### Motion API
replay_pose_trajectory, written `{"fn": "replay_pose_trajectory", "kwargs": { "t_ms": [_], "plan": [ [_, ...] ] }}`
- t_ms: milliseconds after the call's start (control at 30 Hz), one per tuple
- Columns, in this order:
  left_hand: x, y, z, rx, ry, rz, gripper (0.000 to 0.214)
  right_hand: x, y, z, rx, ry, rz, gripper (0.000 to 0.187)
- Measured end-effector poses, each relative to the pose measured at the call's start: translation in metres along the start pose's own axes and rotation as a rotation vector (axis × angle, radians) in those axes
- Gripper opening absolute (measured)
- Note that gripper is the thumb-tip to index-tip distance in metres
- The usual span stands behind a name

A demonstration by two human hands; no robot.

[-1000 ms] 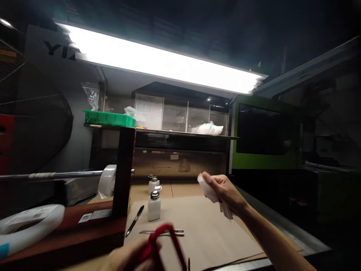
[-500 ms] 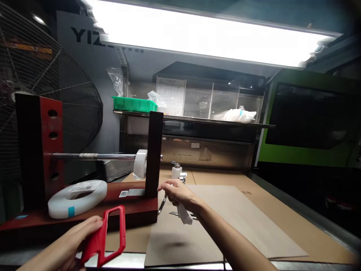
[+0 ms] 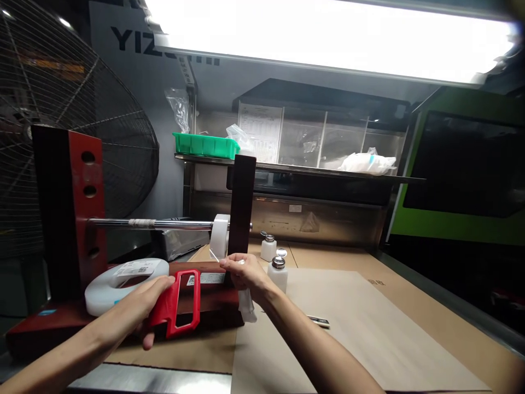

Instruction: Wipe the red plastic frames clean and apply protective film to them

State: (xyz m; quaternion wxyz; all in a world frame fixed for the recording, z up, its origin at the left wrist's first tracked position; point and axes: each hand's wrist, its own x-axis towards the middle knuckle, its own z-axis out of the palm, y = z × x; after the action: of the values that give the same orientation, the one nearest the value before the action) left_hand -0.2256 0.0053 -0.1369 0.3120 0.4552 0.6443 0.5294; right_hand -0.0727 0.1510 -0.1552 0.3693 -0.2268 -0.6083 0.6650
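Rightward (from the left hand) juts a red frame.

right hand reaches white roll (strip pinched), red frame higher

Letters “YIZ”, rest partly hidden, on grey panel; characters “回收” on cardboard beside top sheet's right edge.

The overhead lamp glares white above dim surroundings.
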Motion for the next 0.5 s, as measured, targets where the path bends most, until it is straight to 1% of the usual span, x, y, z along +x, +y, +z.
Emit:
{"fn": "replay_pose_trajectory", "kwargs": {
  "t_ms": [100, 200, 267, 367, 433, 500],
  "plan": [
    [0.008, -0.001, 0.003, -0.010, -0.036, -0.110, 0.024, 0.001, 0.002, 0.003, 0.037, 0.035, -0.025, 0.031],
    [0.016, -0.001, 0.007, 0.011, -0.092, -0.085, 0.026, -0.006, 0.003, 0.005, 0.069, 0.072, -0.048, 0.027],
    [0.020, 0.000, 0.010, 0.023, -0.122, -0.059, 0.031, -0.015, 0.002, 0.007, 0.084, 0.077, -0.046, 0.025],
    [0.025, 0.003, 0.017, 0.060, -0.191, -0.035, 0.047, -0.033, 0.002, 0.010, 0.087, 0.068, -0.020, 0.025],
    [0.028, 0.004, 0.022, 0.099, -0.236, -0.030, 0.051, -0.045, 0.004, 0.012, 0.073, 0.061, 0.003, 0.026],
    [0.032, 0.004, 0.028, 0.125, -0.252, -0.033, 0.051, -0.056, 0.006, 0.013, 0.060, 0.045, 0.027, 0.028]
  ]
}}
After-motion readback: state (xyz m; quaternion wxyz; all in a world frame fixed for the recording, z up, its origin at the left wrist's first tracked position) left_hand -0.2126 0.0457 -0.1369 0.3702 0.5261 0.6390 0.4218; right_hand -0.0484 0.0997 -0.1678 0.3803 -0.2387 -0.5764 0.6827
